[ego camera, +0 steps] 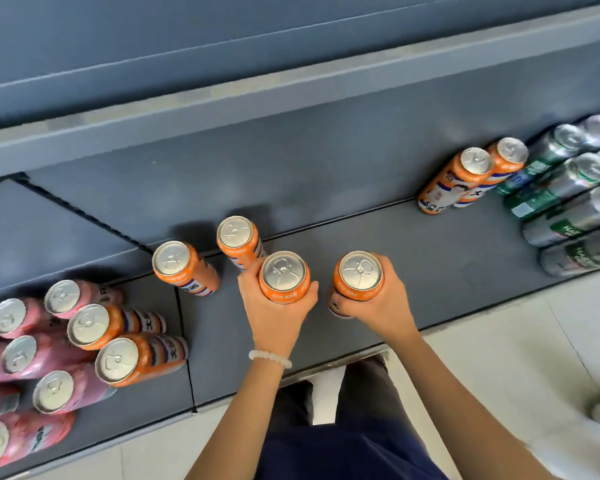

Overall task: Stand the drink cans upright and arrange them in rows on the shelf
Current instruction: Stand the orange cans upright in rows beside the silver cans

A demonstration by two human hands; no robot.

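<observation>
Each hand's fingers wrap an upright orange can: left hand (274, 306), right hand (378, 303), both low over the shelf (430, 258), likely to extend a row.

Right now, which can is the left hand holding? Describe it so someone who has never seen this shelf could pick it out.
Start at the grey shelf and find the loose orange cans near its middle front. Two are gripped from above; the left hand, with a white bead bracelet on its wrist, holds the orange can. Unlike the free-standing orange can just behind it, fingers wrap it.
</observation>
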